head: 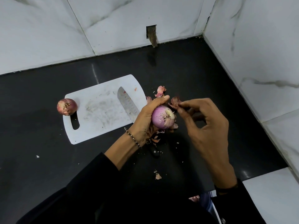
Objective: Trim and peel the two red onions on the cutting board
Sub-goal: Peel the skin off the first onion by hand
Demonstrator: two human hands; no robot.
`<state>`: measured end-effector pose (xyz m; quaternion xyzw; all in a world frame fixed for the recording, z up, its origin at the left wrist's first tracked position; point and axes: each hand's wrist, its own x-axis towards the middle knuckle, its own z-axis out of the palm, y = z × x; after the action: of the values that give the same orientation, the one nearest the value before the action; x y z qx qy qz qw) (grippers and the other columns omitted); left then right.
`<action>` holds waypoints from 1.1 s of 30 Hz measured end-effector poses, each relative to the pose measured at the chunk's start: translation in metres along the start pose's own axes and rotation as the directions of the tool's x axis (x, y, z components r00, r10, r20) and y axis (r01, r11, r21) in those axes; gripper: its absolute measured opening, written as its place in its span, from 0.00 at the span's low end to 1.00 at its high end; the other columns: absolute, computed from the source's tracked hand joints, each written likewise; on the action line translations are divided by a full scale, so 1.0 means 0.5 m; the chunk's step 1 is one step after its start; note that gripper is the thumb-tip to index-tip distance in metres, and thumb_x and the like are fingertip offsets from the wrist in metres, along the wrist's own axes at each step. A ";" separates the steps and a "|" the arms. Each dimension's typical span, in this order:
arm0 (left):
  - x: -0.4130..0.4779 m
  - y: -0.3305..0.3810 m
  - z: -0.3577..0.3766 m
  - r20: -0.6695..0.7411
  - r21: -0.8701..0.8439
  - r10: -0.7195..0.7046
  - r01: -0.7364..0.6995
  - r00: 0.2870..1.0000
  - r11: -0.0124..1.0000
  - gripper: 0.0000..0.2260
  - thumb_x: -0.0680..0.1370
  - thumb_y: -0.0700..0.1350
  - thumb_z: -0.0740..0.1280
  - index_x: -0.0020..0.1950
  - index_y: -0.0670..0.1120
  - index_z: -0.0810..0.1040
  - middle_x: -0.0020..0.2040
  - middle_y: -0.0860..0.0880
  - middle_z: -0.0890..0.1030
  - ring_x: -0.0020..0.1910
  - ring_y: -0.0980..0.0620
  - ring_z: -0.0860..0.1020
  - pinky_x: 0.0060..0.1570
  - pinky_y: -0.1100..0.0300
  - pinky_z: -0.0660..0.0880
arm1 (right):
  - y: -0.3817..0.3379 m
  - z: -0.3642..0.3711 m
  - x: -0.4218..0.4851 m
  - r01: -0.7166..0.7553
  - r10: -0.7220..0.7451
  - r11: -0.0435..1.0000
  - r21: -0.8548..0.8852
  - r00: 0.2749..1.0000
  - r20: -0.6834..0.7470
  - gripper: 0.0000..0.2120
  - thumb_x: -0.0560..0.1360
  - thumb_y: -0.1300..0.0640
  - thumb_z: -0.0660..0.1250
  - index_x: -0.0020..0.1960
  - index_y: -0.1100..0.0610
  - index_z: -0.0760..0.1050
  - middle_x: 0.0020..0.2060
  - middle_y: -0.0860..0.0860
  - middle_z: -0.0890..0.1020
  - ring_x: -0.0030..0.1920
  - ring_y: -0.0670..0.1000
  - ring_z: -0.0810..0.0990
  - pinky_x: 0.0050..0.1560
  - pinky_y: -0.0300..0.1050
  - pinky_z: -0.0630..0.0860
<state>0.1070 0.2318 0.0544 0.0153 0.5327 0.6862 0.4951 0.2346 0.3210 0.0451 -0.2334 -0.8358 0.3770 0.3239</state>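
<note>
Grips part-peeled pale-purple round onion [163,118] in curled left hand [145,118]; pinches dry reddish skin flake [174,102], possibly attached to it, between right hand [207,128] fingertips.

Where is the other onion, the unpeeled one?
In the head view, the unpeeled onion sits at the left end of the cutting board, by its handle slot.

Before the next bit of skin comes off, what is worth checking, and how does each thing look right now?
1. Left hand has its grip round the onion: ok.
2. Right hand pinches a skin piece: ok.
3. Knife lies on the cutting board, in neither hand: ok.
4. Held onion fully peeled: not ok, skin remains low down.
5. Second onion peeled: not ok.
</note>
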 end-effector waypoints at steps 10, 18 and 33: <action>0.031 0.024 -0.015 -0.117 0.078 -0.009 0.018 0.993 0.997 0.19 0.79 0.52 0.66 0.60 0.37 0.77 0.48 0.39 0.79 0.40 0.44 0.81 0.38 0.56 0.79 | -0.019 0.002 0.017 0.029 -0.039 0.998 0.057 0.983 0.177 0.18 0.71 0.47 0.76 0.58 0.53 0.80 0.51 0.47 0.80 0.50 0.42 0.77 0.48 0.31 0.72; 0.048 0.023 -0.021 -0.170 0.279 0.085 -0.035 0.982 0.960 0.16 0.75 0.51 0.68 0.52 0.38 0.83 0.52 0.35 0.82 0.49 0.39 0.81 0.61 0.40 0.74 | -0.009 0.025 0.033 0.099 -0.093 0.995 -0.003 0.943 0.320 0.23 0.66 0.48 0.81 0.58 0.51 0.79 0.53 0.45 0.72 0.51 0.39 0.72 0.48 0.27 0.68; 0.061 0.030 -0.025 -0.121 0.427 0.100 -0.039 0.988 0.903 0.13 0.79 0.46 0.65 0.35 0.45 0.80 0.30 0.50 0.81 0.32 0.51 0.79 0.43 0.55 0.77 | -0.027 0.031 0.030 0.031 -0.048 0.997 0.066 0.959 0.280 0.25 0.63 0.53 0.84 0.54 0.55 0.78 0.51 0.49 0.72 0.50 0.34 0.71 0.47 0.25 0.69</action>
<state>0.0748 0.2451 0.0446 0.0930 0.7015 0.5707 0.4166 0.2115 0.3150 0.0530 -0.1508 -0.8659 0.4251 0.2163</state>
